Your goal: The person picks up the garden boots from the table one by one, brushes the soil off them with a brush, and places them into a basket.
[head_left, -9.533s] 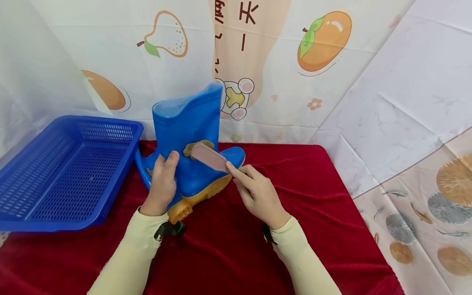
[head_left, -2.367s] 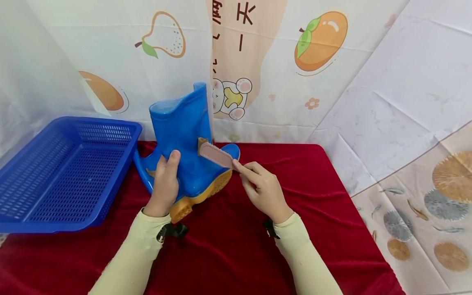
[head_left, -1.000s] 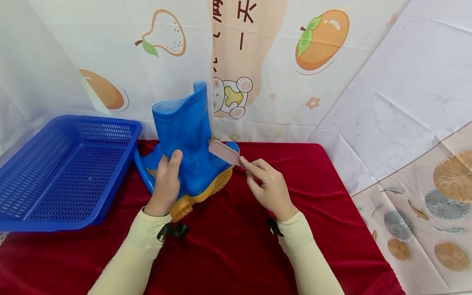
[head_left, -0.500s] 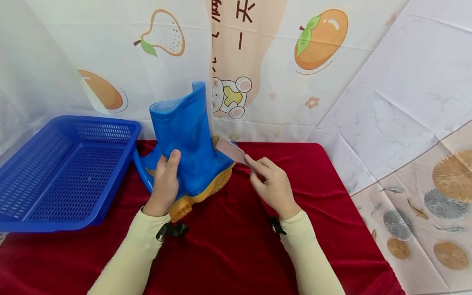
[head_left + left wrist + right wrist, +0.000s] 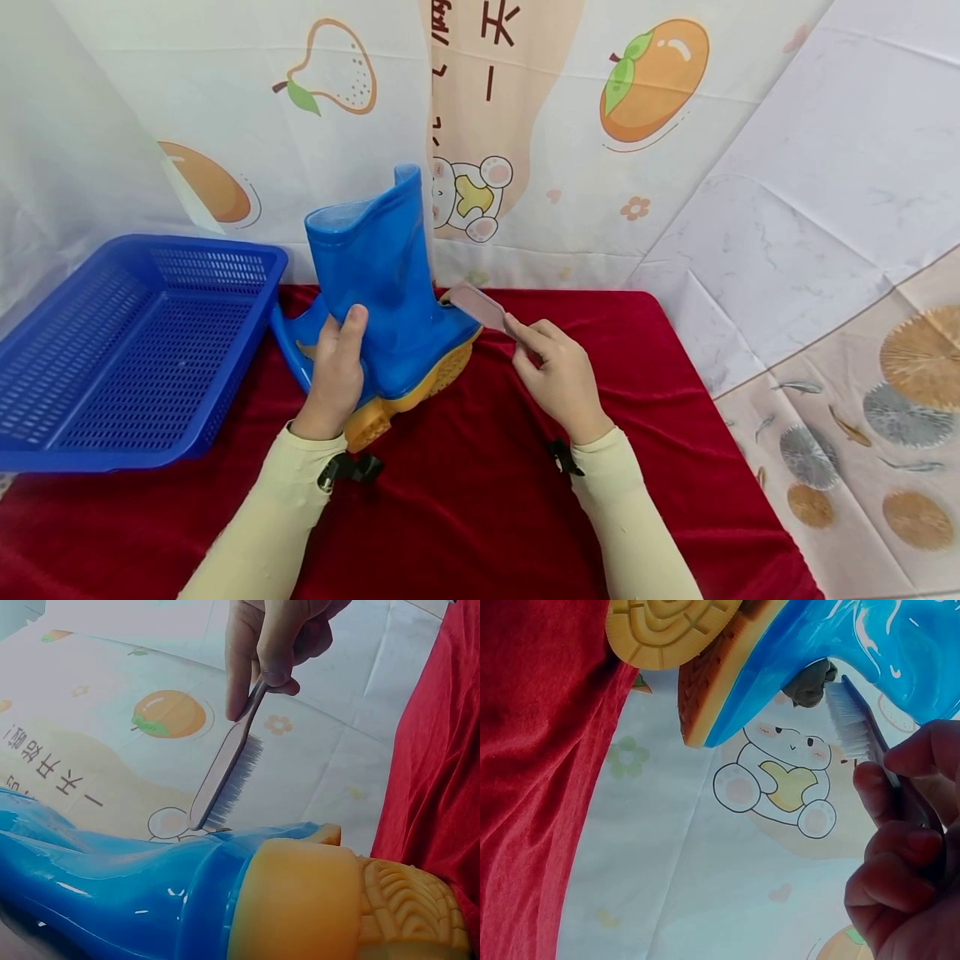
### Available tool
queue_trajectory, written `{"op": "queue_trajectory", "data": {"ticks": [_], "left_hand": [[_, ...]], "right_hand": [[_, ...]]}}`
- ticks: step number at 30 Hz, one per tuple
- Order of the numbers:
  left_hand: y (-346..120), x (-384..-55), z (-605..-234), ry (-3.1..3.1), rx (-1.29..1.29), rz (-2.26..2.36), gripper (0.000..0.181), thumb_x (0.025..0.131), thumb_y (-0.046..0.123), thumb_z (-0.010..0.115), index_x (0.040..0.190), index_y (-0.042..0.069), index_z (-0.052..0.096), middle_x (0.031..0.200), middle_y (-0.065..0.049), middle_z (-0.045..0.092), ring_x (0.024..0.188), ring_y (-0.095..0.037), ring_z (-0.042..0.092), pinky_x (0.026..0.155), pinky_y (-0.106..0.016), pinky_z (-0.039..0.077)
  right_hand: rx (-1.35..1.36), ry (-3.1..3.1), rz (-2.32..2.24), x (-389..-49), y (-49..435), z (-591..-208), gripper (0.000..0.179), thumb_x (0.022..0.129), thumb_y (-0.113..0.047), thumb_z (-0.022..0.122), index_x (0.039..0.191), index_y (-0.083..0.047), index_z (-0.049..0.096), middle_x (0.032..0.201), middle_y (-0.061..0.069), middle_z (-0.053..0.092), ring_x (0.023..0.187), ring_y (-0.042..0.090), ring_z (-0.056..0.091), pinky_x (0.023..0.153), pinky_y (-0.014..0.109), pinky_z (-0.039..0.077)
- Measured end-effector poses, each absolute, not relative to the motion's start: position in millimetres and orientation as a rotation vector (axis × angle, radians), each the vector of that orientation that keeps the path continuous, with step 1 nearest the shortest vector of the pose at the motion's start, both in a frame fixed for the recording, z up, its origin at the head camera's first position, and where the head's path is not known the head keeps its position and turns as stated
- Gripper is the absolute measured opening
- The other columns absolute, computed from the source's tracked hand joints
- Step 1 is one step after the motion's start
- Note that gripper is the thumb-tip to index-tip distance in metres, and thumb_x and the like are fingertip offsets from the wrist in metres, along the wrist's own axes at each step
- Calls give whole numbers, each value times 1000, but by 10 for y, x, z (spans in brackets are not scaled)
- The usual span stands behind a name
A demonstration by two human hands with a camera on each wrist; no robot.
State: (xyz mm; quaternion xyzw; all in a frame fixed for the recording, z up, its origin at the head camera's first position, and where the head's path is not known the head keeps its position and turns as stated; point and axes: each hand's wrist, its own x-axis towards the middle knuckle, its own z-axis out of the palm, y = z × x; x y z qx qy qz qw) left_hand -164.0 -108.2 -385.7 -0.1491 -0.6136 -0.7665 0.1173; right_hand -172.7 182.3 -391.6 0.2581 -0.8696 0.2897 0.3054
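A blue rubber boot [image 5: 371,258] with a yellow sole [image 5: 442,371] stands tilted over the red cloth. My left hand [image 5: 337,371] grips it low on the shaft, thumb upward; its other fingers are hidden behind the boot. My right hand [image 5: 558,367] holds a pinkish scrub brush [image 5: 480,308] by its handle. White bristles [image 5: 847,724] show in the right wrist view, right beside a dark brown muddy clump [image 5: 810,686] at the front of the boot's ankle. A second blue boot [image 5: 288,337] with a brown smear lies mostly hidden behind my left hand.
An empty-looking blue perforated basket [image 5: 180,358] stands at the left, its right wall close to the second boot. Red velvet cloth [image 5: 480,500] covers the table. A printed white curtain [image 5: 562,242] hangs right behind the boot.
The boot has turned, carrying the brown clump from the shaft's facing side round to its front. The brush and my right hand have shifted right with it; my left hand keeps its grip.
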Motion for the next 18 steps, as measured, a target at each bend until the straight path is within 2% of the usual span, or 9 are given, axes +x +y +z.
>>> {"op": "queue_trajectory", "data": {"ticks": [4,12,18], "left_hand": [[-1080,-1637,-3853,-1797,-437,-2244,61,108,44,47,155,8,34,148,-8,52,133,-22,53,111,-32,45],[-1072,-1617,-3845,-1827,-454,-2249,68,107,48,48,159,10,28,155,-12,44,139,-25,47,119,-46,38],[-1070,-1615,-3845,-1828,-451,-2250,65,108,47,46,159,11,28,154,-12,45,138,-25,47,118,-47,39]], "right_hand": [[672,-2286,797,-1733,1817,-3915,47,90,3,66,133,-16,72,93,-2,69,68,11,52,60,26,43],[709,-2252,825,-1730,1779,-3938,46,92,1,64,134,-15,71,92,-1,68,66,11,50,58,25,42],[629,-2208,837,-1728,1783,-3929,45,92,-3,66,136,-13,70,75,2,53,62,12,41,54,25,35]]}}
